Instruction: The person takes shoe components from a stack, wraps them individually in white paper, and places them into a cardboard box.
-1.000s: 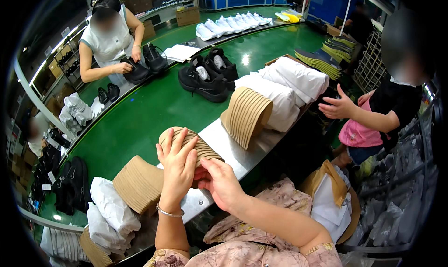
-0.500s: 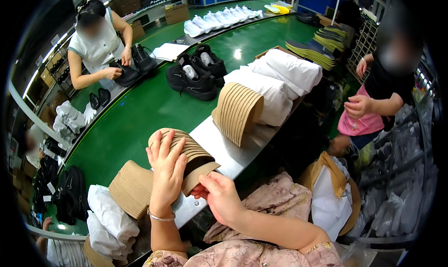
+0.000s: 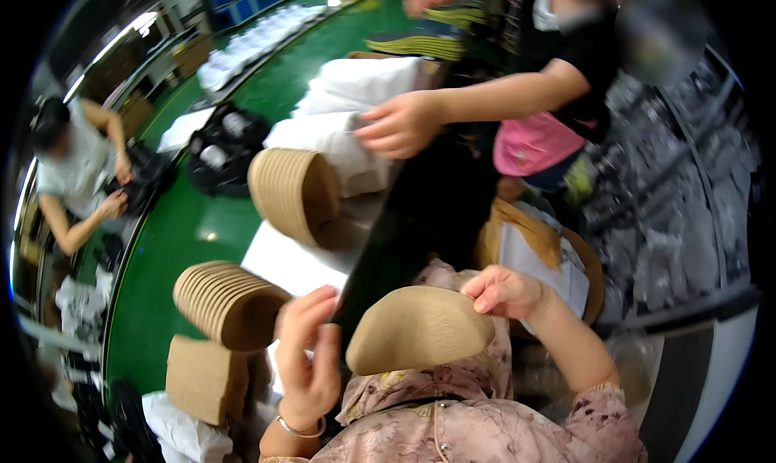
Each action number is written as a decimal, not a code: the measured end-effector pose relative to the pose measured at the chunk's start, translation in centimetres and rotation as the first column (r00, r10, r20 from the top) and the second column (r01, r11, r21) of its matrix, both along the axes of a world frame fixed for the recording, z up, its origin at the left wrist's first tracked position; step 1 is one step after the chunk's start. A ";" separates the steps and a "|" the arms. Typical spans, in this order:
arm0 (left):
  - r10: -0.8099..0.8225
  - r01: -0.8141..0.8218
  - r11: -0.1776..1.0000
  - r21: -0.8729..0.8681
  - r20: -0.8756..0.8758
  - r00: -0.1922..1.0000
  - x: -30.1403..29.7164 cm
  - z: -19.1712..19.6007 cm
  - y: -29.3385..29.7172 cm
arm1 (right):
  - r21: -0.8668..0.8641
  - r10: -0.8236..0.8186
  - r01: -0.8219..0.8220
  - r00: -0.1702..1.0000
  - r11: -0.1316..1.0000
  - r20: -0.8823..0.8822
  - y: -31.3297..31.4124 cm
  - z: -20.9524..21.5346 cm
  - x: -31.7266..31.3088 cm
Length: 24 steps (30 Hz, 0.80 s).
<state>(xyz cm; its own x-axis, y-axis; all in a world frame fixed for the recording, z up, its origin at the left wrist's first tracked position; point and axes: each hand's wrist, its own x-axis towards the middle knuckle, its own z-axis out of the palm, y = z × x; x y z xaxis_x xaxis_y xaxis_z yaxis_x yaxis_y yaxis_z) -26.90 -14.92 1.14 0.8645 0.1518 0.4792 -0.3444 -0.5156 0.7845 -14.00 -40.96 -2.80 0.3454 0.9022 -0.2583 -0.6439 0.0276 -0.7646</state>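
We are holding a single tan cardboard insert (image 3: 419, 329) up near our chest, our right hand (image 3: 508, 291) pinching its upper right edge, its long axis running left to right. Our left hand (image 3: 309, 356) is hovering open and holding nothing, just beside the insert's left end, between it and the nested stack of inserts (image 3: 229, 303) lying on the green tabletop (image 3: 174, 245).
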 end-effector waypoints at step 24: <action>-0.759 -0.337 0.447 -0.829 -0.551 0.347 7.9 -18.3 -14.0 | -0.622 -0.983 0.761 -0.152 -0.184 0.105 -23.7 -32.1 -7.0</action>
<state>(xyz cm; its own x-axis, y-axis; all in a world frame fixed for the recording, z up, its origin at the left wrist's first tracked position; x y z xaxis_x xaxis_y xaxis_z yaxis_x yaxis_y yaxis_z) -19.00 -28.87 -17.13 0.6680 -0.3618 -0.6503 0.7411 0.4024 0.5374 -21.05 -64.65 -34.86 0.4713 -0.5020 -0.7252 -0.3630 0.6389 -0.6782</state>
